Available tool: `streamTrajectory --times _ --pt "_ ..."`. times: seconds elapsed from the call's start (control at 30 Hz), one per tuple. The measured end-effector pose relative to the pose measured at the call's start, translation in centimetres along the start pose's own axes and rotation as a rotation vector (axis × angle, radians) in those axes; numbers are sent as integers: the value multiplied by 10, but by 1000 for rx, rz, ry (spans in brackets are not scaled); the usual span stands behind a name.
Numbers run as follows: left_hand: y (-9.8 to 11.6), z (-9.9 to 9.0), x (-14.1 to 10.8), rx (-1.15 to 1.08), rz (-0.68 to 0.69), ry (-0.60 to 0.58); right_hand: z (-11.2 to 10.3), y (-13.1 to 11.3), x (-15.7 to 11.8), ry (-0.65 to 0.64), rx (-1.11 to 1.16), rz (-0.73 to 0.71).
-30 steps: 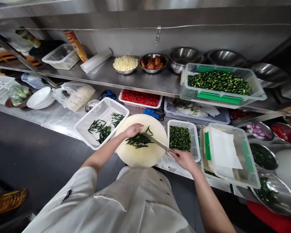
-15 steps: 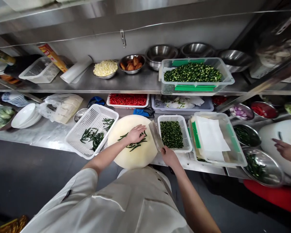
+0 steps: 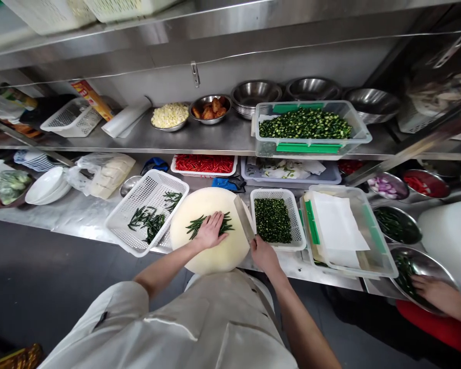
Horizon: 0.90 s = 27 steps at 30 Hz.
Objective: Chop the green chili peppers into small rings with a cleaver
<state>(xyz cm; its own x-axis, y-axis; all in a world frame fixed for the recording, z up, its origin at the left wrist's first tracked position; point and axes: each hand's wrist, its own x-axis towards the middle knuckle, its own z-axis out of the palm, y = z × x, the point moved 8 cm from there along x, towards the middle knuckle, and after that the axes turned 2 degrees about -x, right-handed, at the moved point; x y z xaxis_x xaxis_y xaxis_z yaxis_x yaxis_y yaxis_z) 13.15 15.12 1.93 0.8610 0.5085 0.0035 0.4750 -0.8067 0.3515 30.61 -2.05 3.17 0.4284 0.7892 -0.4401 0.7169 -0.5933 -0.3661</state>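
Observation:
Flat on a bunch of green peppers lies my left hand, its fingers stretched out. The peppers are lined up on a round, pale cutting board. My right hand is wrapped round the handle of a cleaver, whose blade rests over the board's right side. To the left, a white perforated basket holds more whole green peppers. Right of the board is a smaller white basket of chopped green pieces.
A clear bin with white paper is further right. Beyond it, another person's hand reaches into a metal bowl. A steel shelf behind the board carries bowls and a clear box of chopped greens.
My left hand has moved slightly down and left, and the peppers are now bunched together. The camera view has shifted slightly. The other person's hand has moved down into the metal bowl.

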Motion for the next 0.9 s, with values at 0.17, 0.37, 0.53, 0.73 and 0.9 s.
streamTrajectory --times 0.17,0.37,0.53,0.73,0.9 --pt "-6 1 20 -7 -46 27 -24 -17 21 7 -73 -45" --pt "-37 -16 -12 19 30 -49 -16 -33 20 -36 -126 -39" --pt "-47 -25 -27 49 61 -71 -11 -38 13 -34 -141 -9" --pt "-21 -38 14 -58 165 47 -19 -37 19 -12 -134 2" --pt "4 -27 54 -153 437 -36 -38 -56 29 8 -152 -5"
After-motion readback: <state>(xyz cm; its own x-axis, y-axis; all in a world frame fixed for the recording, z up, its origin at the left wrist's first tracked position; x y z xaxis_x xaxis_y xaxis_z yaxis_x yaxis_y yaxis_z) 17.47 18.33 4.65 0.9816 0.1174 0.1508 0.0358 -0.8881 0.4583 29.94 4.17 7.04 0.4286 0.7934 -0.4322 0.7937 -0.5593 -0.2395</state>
